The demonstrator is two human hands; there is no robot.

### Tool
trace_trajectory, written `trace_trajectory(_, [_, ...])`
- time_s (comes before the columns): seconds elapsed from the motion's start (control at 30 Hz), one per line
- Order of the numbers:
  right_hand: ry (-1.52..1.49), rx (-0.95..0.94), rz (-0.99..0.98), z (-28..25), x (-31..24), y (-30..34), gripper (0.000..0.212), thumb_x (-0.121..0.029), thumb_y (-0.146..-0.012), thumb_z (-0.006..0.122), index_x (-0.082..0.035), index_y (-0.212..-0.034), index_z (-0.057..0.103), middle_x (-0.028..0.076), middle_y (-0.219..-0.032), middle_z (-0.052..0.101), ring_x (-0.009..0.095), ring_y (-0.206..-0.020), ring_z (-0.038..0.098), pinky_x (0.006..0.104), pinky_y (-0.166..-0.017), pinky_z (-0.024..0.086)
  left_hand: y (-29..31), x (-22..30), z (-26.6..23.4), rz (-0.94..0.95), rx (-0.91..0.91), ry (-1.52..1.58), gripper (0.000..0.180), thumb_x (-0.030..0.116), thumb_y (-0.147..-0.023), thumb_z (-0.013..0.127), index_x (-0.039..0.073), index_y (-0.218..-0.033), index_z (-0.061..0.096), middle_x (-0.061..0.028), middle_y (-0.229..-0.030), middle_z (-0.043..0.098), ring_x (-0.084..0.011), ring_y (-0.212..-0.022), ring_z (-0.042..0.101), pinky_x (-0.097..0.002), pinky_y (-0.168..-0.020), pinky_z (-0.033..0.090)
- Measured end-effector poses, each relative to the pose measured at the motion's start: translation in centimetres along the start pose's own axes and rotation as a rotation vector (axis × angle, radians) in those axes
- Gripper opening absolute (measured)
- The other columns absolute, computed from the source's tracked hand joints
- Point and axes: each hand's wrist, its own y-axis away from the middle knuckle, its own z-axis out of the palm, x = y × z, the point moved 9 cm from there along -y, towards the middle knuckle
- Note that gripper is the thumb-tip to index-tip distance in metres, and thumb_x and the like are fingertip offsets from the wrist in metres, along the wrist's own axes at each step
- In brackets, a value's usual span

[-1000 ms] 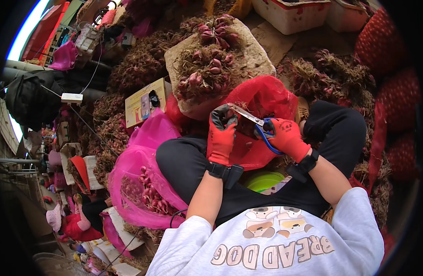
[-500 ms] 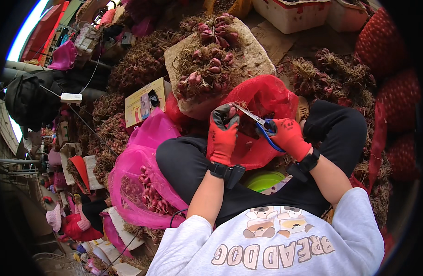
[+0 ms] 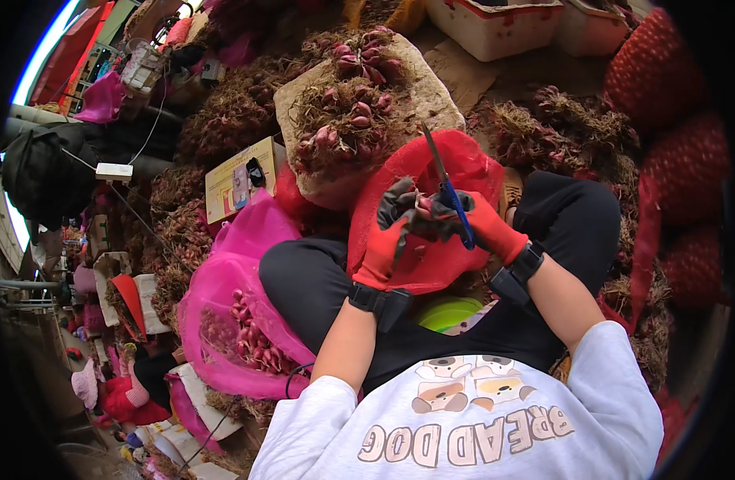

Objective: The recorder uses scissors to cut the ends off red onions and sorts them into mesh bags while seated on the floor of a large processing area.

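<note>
My left hand (image 3: 389,228), in a red glove with a dark palm, has its fingers curled against a small pinkish shallot (image 3: 422,203). My right hand (image 3: 481,224), gloved alike, grips blue-handled scissors (image 3: 450,190) whose blades point up and away. Its thumb and fingertips also meet the shallot from the right. Both hands are over a red mesh bag (image 3: 383,252) spread between my crossed legs. Beyond it, bunches of shallots (image 3: 347,120) with dry roots and stalks lie on a pale, dirty block (image 3: 427,88).
A pink mesh bag (image 3: 199,320) with shallots stands by my left knee. Behind it is a yellowish box (image 3: 221,192) with a phone on top. Heaped shallots (image 3: 551,132) lie right, near full red sacks (image 3: 659,72). A person in red (image 3: 131,400) sits far left.
My right hand has moved in beside the left to the shallot. The scissors have swung from pointing at the left hand to pointing upward. My left fingers have loosened somewhat.
</note>
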Motion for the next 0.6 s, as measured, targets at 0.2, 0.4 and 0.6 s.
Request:
trace_trajectory(0.2, [0.300,0.204,-0.164,0.4,-2.2,0.6,0.019,-0.009,-0.082,0.066,-0.001,-0.099,0.061,0.003,-0.088,0.066,0.005,-0.081,0.056,0.0234,-0.072,0.048,-0.6,-2.4,-2.2,0.020,0.024,0.073,0.035,0.003,-0.090,0.054,0.004,-0.124,0.046,-0.0057,-0.104,0.056,-0.0130,-0.094,0.058,-0.0242,-0.079,0.049])
trace_trajectory(0.4, [-0.097,0.206,-0.080,-0.2,-0.2,0.3,0.020,-0.009,-0.083,0.065,-0.001,-0.100,0.060,0.002,-0.089,0.066,0.005,-0.081,0.057,0.0238,-0.069,0.049,0.1,-1.9,0.0,-0.060,0.029,0.137,0.035,0.003,-0.089,0.055,0.003,-0.123,0.047,-0.0054,-0.105,0.057,-0.0141,-0.093,0.059,-0.0241,-0.082,0.048])
trace_trajectory(0.6, [0.119,0.154,0.083,-0.3,0.4,0.2,0.020,-0.016,-0.083,0.066,-0.002,-0.097,0.063,0.000,-0.082,0.064,0.007,-0.074,0.058,0.0240,-0.064,0.049,-0.2,-2.9,-0.8,-0.036,0.040,-0.114,0.034,0.002,-0.086,0.055,0.003,-0.120,0.051,-0.0048,-0.107,0.057,-0.0156,-0.097,0.058,-0.0277,-0.084,0.048])
